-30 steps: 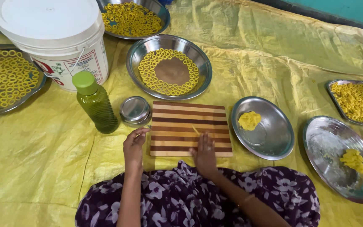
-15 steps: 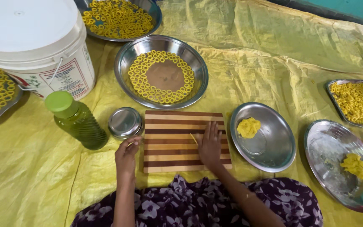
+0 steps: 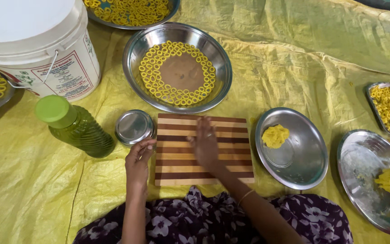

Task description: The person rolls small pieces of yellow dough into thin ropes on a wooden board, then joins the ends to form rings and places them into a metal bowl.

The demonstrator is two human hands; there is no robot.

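Her right hand (image 3: pixel 205 143) is pressing flat and open on the board (image 3: pixel 202 150), left hand (image 3: pixel 138 159) loosely steadying its edge. Rings are filling the bowl (image 3: pixel 177 67) behind; dough (image 3: pixel 275 136) is waiting rightward.

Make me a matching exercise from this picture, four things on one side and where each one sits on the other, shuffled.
Things:
1. bottle
2. dough lump
3. right hand
4. small lid

Places:
A. flat on the striped board
B. in the plate right of the board
C. below the white bucket
D. between bottle and board

Pairs: 1-C, 2-B, 3-A, 4-D
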